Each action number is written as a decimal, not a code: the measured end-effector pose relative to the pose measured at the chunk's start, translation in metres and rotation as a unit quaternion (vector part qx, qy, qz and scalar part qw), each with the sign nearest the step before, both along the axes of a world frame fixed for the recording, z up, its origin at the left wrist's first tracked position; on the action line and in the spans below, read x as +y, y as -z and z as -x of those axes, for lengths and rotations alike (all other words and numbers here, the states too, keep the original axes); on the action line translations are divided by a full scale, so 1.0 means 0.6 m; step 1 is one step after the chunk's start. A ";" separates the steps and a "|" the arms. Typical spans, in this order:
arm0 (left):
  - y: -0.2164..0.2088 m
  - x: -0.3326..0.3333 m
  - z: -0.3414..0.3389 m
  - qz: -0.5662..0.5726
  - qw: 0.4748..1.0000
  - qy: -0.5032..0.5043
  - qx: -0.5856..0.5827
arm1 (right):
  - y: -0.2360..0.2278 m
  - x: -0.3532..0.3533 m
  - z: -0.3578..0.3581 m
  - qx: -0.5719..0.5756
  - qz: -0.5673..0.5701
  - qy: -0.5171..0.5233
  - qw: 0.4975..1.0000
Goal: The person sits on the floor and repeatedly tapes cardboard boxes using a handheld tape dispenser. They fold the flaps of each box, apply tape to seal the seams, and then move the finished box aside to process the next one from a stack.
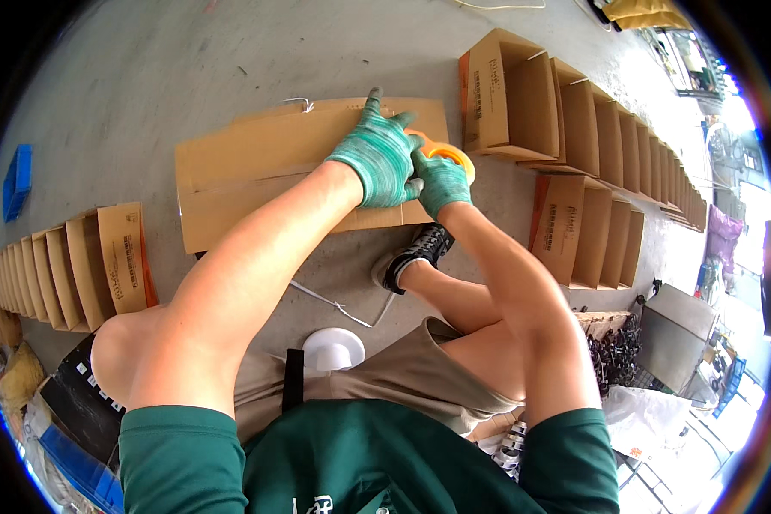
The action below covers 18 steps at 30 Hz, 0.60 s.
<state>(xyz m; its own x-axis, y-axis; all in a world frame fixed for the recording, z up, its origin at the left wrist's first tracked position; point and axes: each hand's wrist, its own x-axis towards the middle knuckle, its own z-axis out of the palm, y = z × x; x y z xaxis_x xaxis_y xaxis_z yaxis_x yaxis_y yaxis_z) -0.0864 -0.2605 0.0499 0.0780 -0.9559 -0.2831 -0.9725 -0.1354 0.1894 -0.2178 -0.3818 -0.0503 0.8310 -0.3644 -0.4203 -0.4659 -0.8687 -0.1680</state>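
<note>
A flattened brown cardboard box [257,158] lies across the floor in front of me, with a shiny strip along part of it. My left hand [375,158], in a green knit glove, rests on its right half, fingers spread and holding nothing. Close beside it, at the box's right end, my right hand [443,182] wears the same kind of glove. Its fingers are closed around an orange tape dispenser [459,158], whose rounded end shows past the hand. The hands partly hide the dispenser and the cardboard under them.
Open cardboard boxes stand in a long row [574,120] at the right, a shorter row [574,231] below it, and another row [68,265] at the left. A blue bin [17,182] lies far left. White strapping [334,304] trails near my shoe [413,254].
</note>
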 end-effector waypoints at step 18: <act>0.088 0.349 -0.111 0.235 0.789 -0.562 0.077 | 0.130 0.068 -0.018 -0.197 -0.182 0.114 0.957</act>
<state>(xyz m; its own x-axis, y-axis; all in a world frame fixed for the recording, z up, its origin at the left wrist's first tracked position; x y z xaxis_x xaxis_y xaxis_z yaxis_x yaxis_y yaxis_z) -0.0196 -0.0514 -0.0032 0.9512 -0.3085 -0.0061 -0.2479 -0.7757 0.5804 -0.2071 -0.3410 -0.1283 0.8668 -0.4450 -0.2249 -0.4756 -0.6024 -0.6410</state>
